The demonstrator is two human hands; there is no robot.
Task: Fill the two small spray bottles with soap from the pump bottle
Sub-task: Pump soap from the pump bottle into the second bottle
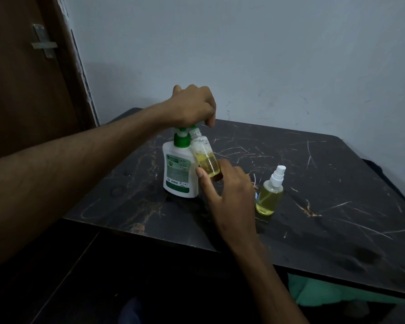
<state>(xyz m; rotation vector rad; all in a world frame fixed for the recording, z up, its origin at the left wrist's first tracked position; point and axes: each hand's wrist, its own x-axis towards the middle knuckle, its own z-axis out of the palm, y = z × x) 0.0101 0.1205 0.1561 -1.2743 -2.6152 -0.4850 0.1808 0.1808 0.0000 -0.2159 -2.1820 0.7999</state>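
A white pump bottle (178, 171) with a green collar stands on the dark table (325, 183). My left hand (193, 106) lies over its pump head, fingers curled down around it. My right hand (227, 195) pinches the base of a small clear spray bottle (205, 157) without its cap, tilted with its open neck under the pump spout. It holds yellow-green liquid in its lower half. A second small spray bottle (269, 195), capped with a white sprayer and mostly full of yellow liquid, stands upright to the right, apart from both hands.
The table top is black with gold veining and pale scratches; its front edge runs diagonally below my right wrist. A grey wall stands behind, a brown door (21, 90) at left. Green cloth (318, 293) shows under the table's front right.
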